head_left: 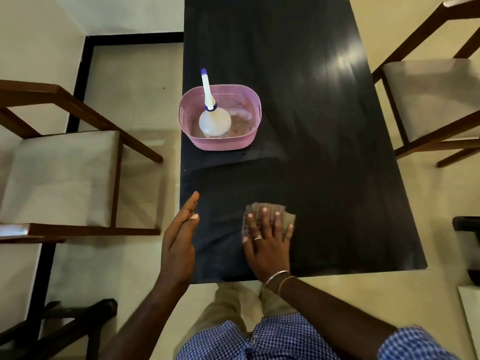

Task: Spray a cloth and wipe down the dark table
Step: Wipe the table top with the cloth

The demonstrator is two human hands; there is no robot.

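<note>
Dark table [311, 100], glossy top. Cloth [289, 219] lies flat near the near edge, left of middle, under the right hand [267, 245]: fingers straight and spread, pressing down, not gripping.

Judged thin, limp and light; drive it by a flat palm, lift it by a free corner.

Left hand [179, 242] is over the left edge, fingers straight, empty.

Count:
- one cloth
- one bottle [215, 123], upright in the basket
- one basket [220, 146] at the left edge
- two chairs [59, 178], one off each long edge

Soft, dim indoor light; a bright glare streaks the far right of the desk [337, 63]. Edges bow from wide-angle distortion, and the hands look slightly motion-blurred.
</note>
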